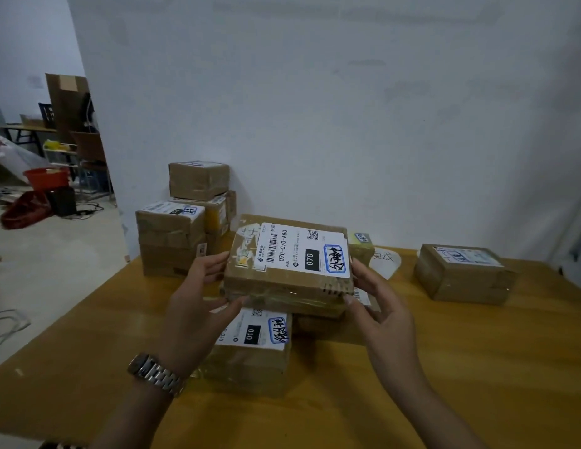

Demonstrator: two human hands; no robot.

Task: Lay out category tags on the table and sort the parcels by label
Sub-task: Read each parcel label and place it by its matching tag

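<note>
**Two-hand grip on the 070 parcel (289,264)**

The left hand (198,306) clamps the parcel's left side, with the thumb on the near face and the fingers curled round the left edge. The right hand (380,306) clamps the right side, with the thumb at the near right corner. Both grips are closed on the carton.

The carton is flat brown cardboard, taped over with clear tape, its top face tilted toward the camera. Its white label shows a barcode, a QR code, "070-070-A80", a black block reading "070" and a blue-outlined handwritten sticker. Torn label remnants sit to the left of the label.

The parcel is held over the counter (477,367), just above the 010 parcel (250,351). A handwritten paper tag (385,260) lies behind the right hand. A single parcel (461,273) stands well apart at the right. A parcel stack (185,228) stands far left against the wall.
</note>
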